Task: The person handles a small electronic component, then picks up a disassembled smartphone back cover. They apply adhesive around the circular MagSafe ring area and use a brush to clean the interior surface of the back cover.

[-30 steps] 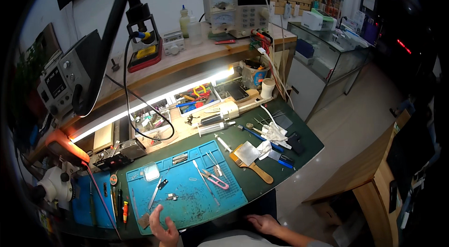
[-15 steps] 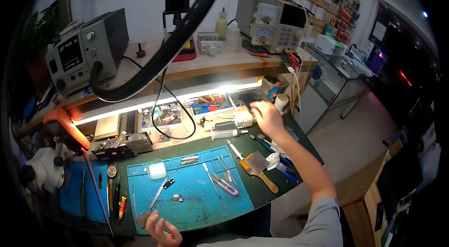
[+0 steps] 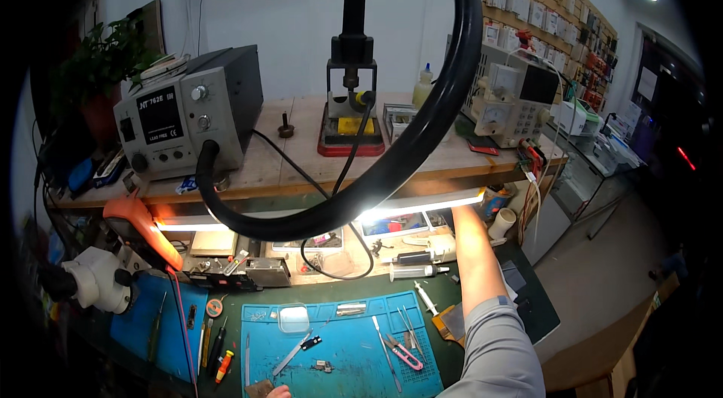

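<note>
Your right forearm (image 3: 483, 262) extends under the light bar (image 3: 452, 201); right hand hidden.
Your left hand (image 3: 279, 392), mostly cropped, adjoins the brown block (image 3: 258, 388) by the blue mat's (image 3: 350, 379) left edge; neither grip can be told.

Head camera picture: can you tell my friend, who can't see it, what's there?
A person's right arm in a grey sleeve reaches under a wooden shelf, its hand hidden. The left fingers barely show at the bottom edge, beside a brown block. A blue mat holds a clear box and pink-handled snips; above, a thick black hose curves from a grey machine.
</note>
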A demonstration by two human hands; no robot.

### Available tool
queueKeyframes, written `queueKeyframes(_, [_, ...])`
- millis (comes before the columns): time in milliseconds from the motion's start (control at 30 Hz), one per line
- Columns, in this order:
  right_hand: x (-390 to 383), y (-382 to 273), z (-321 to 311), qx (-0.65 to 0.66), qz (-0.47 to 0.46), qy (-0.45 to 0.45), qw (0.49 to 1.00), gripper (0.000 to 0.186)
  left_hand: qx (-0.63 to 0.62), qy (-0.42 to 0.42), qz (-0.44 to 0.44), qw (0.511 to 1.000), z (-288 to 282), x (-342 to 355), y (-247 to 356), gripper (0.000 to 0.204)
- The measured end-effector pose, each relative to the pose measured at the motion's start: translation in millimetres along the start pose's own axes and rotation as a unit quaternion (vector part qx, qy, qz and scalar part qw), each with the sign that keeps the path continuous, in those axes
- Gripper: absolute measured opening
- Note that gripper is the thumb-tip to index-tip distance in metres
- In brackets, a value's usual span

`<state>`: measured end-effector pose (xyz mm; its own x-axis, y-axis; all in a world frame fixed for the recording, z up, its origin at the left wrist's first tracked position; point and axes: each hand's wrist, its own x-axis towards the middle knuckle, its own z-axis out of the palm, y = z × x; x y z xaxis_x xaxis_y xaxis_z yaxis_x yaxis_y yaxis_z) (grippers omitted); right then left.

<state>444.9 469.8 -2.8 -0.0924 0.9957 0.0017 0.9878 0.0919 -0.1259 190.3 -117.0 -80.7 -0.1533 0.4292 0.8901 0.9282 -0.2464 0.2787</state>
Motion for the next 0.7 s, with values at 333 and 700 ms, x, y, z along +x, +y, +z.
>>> queueKeyframes(333, [16, 14, 4, 0.028, 0.006, 0.016, 0.999, 0.026, 0.009, -0.034, -0.007, 0.999, 2, 5, 2, 0.027])
queueKeyframes(700, [24, 28, 13, 0.055, 0.007, 0.053, 0.997, 0.029, 0.039, -0.054, -0.009, 0.998, 1, 9, 6, 0.030])
